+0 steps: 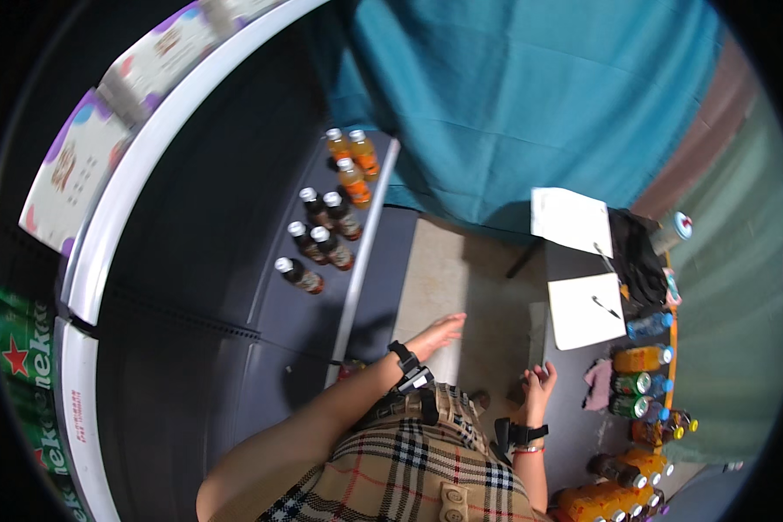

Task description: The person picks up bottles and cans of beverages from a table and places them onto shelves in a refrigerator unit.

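My left hand (438,334) is extended over the gap between the shelf and the table, empty, wearing a black wrist strap. My right hand (540,383) is beside the edge of the dark table, fingers parted and slightly curled, holding nothing. On the shelf stand dark drink bottles with white caps (332,248) and, behind them, orange drink bottles (354,183). The table bears an open white notebook (586,313) with a black pen (606,307) on it, and a pink cloth (598,385) near my right hand.
The metal shelf edge (363,261) runs along the left side. Drink cans (631,406), a large orange bottle (641,359), several more bottles (600,501), paper sheets (568,218), a black bag (639,261) and a tumbler (672,233) crowd the table. A teal curtain (528,98) hangs beyond.
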The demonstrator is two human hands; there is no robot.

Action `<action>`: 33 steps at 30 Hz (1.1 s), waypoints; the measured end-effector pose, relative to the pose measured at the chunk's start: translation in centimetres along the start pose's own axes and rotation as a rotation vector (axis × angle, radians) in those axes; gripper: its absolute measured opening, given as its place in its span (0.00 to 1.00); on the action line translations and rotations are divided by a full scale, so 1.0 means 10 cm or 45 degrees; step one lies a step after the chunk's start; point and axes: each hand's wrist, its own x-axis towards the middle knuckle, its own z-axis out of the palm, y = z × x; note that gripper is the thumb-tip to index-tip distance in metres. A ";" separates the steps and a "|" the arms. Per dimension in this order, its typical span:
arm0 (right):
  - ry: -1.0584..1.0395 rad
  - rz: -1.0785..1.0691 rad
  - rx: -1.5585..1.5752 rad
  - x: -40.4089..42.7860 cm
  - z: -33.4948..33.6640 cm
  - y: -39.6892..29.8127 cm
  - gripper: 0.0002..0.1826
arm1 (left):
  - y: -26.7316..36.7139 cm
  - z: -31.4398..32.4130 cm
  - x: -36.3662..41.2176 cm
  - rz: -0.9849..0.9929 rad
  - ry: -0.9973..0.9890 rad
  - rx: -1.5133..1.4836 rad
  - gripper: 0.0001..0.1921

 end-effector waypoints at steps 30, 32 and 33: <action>-1.828 -0.822 -0.570 -0.26 5.09 0.90 0.26 | 0.15 -2.75 -1.13 0.557 1.049 -0.991 0.25; -1.882 -0.759 -0.641 -0.21 5.21 1.02 0.30 | 0.23 -2.75 -1.03 0.675 0.902 -1.038 0.23; -1.941 -0.694 -0.714 -0.20 5.27 1.00 0.34 | 0.23 -2.77 -1.02 0.682 0.909 -1.031 0.23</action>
